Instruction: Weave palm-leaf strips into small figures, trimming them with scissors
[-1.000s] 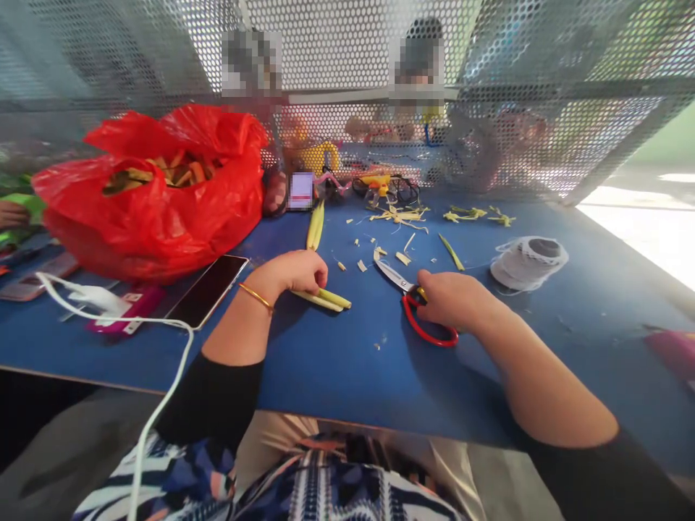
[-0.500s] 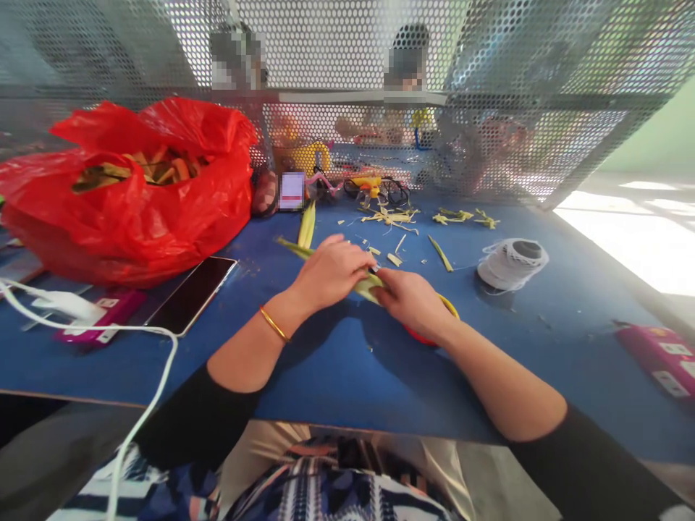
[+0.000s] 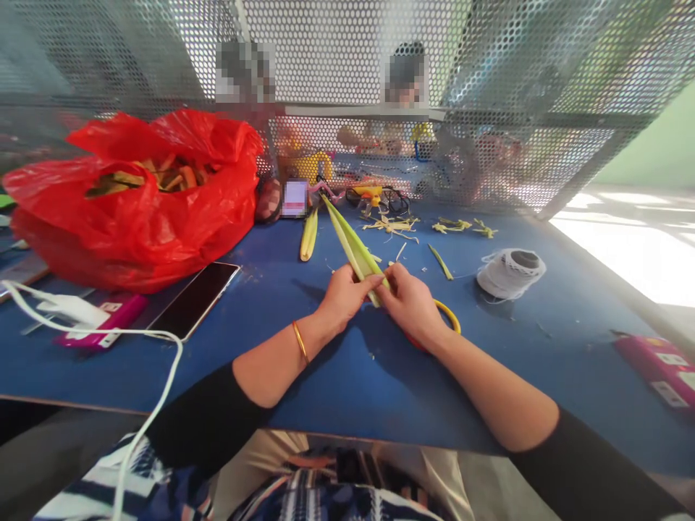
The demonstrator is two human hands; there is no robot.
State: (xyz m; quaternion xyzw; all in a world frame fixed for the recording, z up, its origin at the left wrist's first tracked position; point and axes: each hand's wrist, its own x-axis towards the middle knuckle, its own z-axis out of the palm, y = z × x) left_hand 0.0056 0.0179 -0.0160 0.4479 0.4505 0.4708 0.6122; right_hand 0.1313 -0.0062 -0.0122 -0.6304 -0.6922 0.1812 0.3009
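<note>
A long pale-green husk-like leaf (image 3: pixel 347 235) is folded lengthwise and points up and away from me. My left hand (image 3: pixel 347 293) pinches its lower end from the left, thumb on top. My right hand (image 3: pixel 410 300) is closed on the same end from the right, close against the left thumb. From behind my right hand shows a yellow and red loop (image 3: pixel 450 316), probably a scissor handle; whether that hand holds it I cannot tell. Another yellow-green husk piece (image 3: pixel 309 235) lies just beyond my left hand.
A red plastic bag (image 3: pixel 217 224) with dried pieces stands at the left, beside a dark phone (image 3: pixel 198 300) and a magenta power strip (image 3: pixel 127 311). Husk scraps (image 3: pixel 394 226) lie ahead. A white thread spool (image 3: pixel 504 275) stands right. A perforated metal screen (image 3: pixel 337 51) backs the table.
The leaf has swung from lying sideways under my hands to pointing away. My left hand has turned and moved lower, now pinching the near end. The view has shifted slightly.
</note>
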